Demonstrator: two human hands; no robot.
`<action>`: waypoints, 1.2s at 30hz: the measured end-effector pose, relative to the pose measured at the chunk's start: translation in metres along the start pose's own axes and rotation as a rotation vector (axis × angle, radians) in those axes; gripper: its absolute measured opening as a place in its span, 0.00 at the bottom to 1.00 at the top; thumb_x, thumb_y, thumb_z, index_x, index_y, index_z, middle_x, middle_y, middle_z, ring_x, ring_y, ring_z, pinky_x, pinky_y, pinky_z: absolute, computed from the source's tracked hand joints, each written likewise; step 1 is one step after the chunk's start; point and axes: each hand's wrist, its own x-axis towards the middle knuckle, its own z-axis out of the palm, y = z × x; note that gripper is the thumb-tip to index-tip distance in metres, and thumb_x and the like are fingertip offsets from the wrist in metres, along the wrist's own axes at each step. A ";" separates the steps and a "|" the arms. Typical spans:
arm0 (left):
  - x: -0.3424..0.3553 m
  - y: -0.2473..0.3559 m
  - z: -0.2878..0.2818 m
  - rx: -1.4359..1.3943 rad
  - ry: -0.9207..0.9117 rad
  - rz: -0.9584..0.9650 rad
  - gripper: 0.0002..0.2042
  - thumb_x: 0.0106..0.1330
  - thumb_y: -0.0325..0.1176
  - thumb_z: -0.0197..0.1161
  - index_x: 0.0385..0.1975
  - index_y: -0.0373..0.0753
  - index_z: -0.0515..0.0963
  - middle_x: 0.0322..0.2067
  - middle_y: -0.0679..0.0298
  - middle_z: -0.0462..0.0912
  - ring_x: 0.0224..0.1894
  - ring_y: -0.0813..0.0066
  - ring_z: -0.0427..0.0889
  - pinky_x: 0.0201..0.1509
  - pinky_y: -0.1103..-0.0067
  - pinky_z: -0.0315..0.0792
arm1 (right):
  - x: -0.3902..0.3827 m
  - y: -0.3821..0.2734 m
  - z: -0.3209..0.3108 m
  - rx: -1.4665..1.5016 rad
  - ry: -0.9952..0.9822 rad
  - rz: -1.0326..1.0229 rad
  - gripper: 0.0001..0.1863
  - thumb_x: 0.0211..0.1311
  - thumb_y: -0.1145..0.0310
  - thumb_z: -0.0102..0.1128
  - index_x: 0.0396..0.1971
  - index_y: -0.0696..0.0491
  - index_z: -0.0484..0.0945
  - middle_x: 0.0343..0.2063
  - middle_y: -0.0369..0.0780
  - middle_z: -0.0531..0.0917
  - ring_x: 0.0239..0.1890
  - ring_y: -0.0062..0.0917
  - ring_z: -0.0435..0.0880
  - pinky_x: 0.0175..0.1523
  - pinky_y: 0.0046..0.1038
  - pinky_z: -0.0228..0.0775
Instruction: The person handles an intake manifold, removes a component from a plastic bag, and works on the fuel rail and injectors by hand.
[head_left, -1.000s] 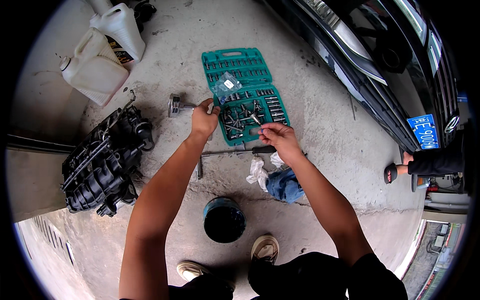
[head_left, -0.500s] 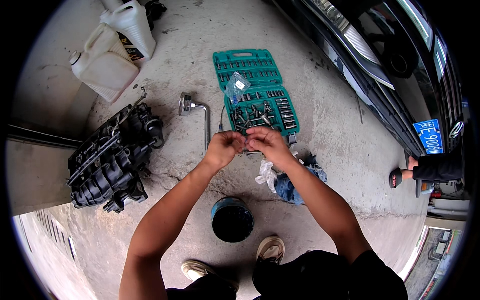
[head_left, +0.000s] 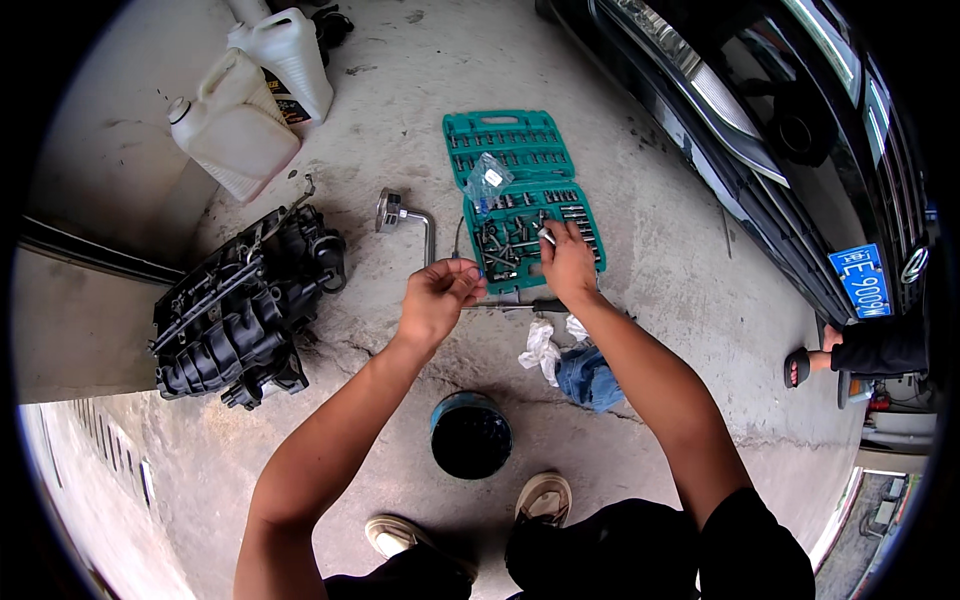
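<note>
A green socket-set case (head_left: 515, 178) lies open on the concrete floor, with metal sockets and bits in both halves. Over its nearer half, my right hand (head_left: 572, 264) has its fingers closed around a shiny metal socket (head_left: 546, 236). My left hand (head_left: 438, 298) is just left of the case's near edge, thumb and fingers pinched together; a speck of blue shows at the fingertips, too small to name. A clear plastic bag (head_left: 489, 177) rests across the case's hinge. Near the case's front edge lies a dark-handled tool (head_left: 545, 305), and left of it stands a bent metal bar with a round head (head_left: 390, 212).
Black engine intake manifold (head_left: 240, 320) sits at left, below white jugs (head_left: 232, 130). A dark bucket (head_left: 471, 436) stands before my shoes. Denim cloth (head_left: 590, 380) and a white rag (head_left: 540, 350) lie at right. A black car (head_left: 720, 140) and another person's foot (head_left: 797, 366) are farther right.
My hands have come apart: the right moved up and right onto the case and its socket, while the left stayed pinched near the case's front. The view has shifted slightly.
</note>
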 end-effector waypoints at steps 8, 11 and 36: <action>-0.049 0.090 0.046 -0.021 -0.180 0.226 0.08 0.68 0.31 0.59 0.42 0.34 0.76 0.35 0.65 0.81 0.37 0.79 0.80 0.43 0.82 0.74 | -0.071 -0.100 -0.155 0.609 0.178 -0.325 0.17 0.56 0.78 0.59 0.48 0.56 0.74 0.40 0.44 0.77 0.37 0.36 0.80 0.43 0.29 0.73; -0.081 0.125 0.059 -0.035 -0.335 0.326 0.08 0.67 0.27 0.59 0.42 0.31 0.76 0.34 0.64 0.81 0.36 0.81 0.79 0.41 0.84 0.74 | -0.087 -0.117 -0.199 0.740 0.163 -0.345 0.17 0.57 0.77 0.58 0.48 0.57 0.74 0.40 0.44 0.77 0.39 0.34 0.81 0.44 0.29 0.73; -0.230 0.201 0.087 0.031 -0.399 0.832 0.06 0.57 0.23 0.68 0.34 0.36 0.81 0.50 0.58 0.73 0.52 0.73 0.69 0.56 0.77 0.64 | -0.179 -0.211 -0.349 0.851 0.116 -0.466 0.09 0.59 0.75 0.59 0.38 0.61 0.77 0.32 0.44 0.81 0.32 0.26 0.80 0.39 0.24 0.70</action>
